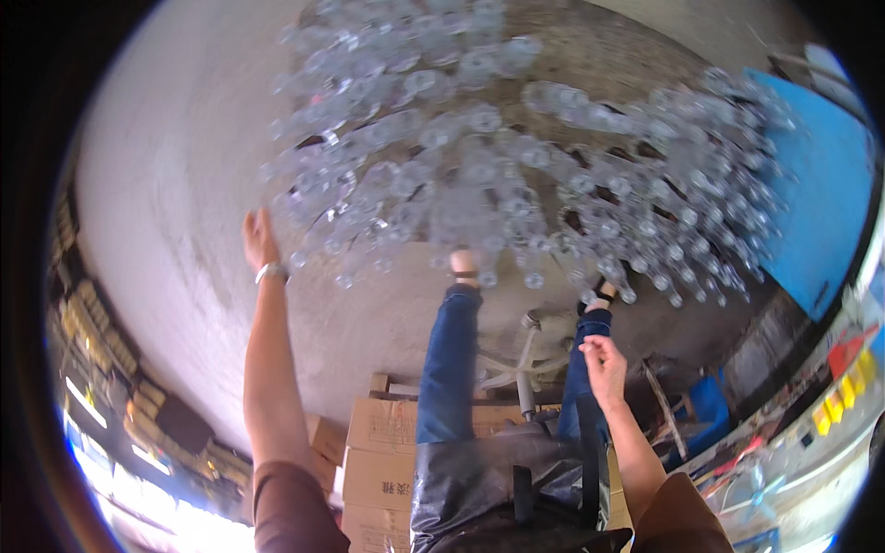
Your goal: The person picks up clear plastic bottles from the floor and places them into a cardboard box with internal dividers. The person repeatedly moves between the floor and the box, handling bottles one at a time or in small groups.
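Bottles [516, 175], clear and empty-looking, lie in a big heap on the concrete floor [175, 175] ahead of our feet. We sit on a swivel chair, its white base [521, 364] visible between the jeans-clad legs, a dark apron over the lap.

Left hand [259, 241], arm fully stretched, wristband on, is at the near-left fringe of the heap. Its fingers look flat and loosely together, holding nothing we can see; whether they touch a bottle cannot be told.

Right hand [604, 361] hovers over the right knee, well apart from the heap, fingers half curled; whether they pinch some small thing is too blurred to say.

Step, as we judge it: reaching to pick a bottle from the pile's edge. Next move calls for closing the left fingers round one loose bottle at the fringe without dragging neighbours along.

Cardboard boxes [383, 452] are stacked beside the left leg; blue sheet [820, 203] at far right.
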The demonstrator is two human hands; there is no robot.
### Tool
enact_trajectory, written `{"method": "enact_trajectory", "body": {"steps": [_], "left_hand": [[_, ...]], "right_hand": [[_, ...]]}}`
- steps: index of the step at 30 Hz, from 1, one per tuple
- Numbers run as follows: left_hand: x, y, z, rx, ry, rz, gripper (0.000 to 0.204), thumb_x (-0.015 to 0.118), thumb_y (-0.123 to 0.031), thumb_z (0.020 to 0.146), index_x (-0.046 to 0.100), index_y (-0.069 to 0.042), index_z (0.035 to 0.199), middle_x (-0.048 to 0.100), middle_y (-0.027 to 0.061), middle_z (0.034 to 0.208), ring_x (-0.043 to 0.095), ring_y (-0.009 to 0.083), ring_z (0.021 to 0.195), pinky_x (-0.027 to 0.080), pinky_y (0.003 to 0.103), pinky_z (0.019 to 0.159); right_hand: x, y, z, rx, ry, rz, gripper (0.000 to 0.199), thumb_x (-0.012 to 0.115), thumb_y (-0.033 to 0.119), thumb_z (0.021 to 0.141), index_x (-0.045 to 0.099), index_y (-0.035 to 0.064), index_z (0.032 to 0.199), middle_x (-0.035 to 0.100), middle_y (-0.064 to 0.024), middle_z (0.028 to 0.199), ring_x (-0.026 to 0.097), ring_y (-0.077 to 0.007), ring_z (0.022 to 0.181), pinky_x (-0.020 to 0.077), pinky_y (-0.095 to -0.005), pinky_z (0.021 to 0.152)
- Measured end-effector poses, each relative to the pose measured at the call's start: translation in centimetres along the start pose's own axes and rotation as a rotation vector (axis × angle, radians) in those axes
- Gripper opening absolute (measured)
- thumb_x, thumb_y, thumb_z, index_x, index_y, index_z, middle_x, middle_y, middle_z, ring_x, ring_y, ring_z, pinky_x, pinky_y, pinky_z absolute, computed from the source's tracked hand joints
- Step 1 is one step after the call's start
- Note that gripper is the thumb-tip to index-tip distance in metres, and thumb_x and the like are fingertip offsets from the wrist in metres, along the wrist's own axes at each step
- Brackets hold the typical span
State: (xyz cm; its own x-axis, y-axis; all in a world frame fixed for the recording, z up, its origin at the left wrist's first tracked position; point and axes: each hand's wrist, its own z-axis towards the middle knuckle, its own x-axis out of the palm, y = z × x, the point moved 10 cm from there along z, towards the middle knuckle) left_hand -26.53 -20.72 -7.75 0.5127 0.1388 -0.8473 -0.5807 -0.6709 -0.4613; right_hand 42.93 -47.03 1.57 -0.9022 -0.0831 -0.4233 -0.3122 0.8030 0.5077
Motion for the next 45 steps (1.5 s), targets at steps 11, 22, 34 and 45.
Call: {"method": "enact_trajectory", "body": {"steps": [11,22,34,45], "left_hand": [[-3.0,-4.0,-51.8,0.314,1.113,0.571,0.112,0.082,-0.045,0.073,0.018,0.002,0.152,0.023,0.0347,0.152,0.030,0.0470,0.140,0.033,0.049,0.112],[2.0,-14.1,-63.1,0.367,1.083,1.256,0.114,0.069,-0.064,0.076,0.012,-0.006,0.155,0.011,0.0329,0.156,0.024,0.0512,0.141,0.029,0.051,0.115],[21.4,-46.6,-86.5,0.806,1.329,0.749,0.041,0.067,-0.030,0.092,0.061,-0.002,0.120,0.069,0.0071,0.090,0.063,0.0142,0.069,0.049,0.028,0.055],[26.4,-53.3,-120.4,1.572,1.782,1.153,0.038,0.070,-0.026,0.090,0.061,0.004,0.113,0.069,0.0098,0.086,0.064,0.0145,0.065,0.051,0.028,0.054]], "right_hand": [[-6.7,-11.4,-21.8,0.274,0.283,-0.493,0.098,0.075,0.043,0.077,0.022,0.0080,0.152,0.014,-0.0326,0.155,0.027,-0.0552,0.136,0.0387,-0.0608,0.103],[-19.8,-22.4,-24.7,0.401,0.128,-0.091,0.109,0.074,0.052,0.075,0.013,0.0126,0.156,0.007,-0.0277,0.159,0.023,-0.0534,0.139,0.0340,-0.0629,0.105],[-24.3,-41.2,-37.2,0.643,-0.285,0.804,0.068,0.046,0.062,0.090,0.070,0.0010,0.108,0.068,-0.0220,0.111,0.062,-0.0392,0.109,0.0466,-0.0450,0.093],[-46.7,-30.9,-92.3,1.463,-1.953,-0.231,0.044,0.068,0.016,0.083,0.058,0.0046,0.124,0.055,-0.0155,0.132,0.048,-0.0340,0.126,0.0377,-0.0492,0.104]]}}
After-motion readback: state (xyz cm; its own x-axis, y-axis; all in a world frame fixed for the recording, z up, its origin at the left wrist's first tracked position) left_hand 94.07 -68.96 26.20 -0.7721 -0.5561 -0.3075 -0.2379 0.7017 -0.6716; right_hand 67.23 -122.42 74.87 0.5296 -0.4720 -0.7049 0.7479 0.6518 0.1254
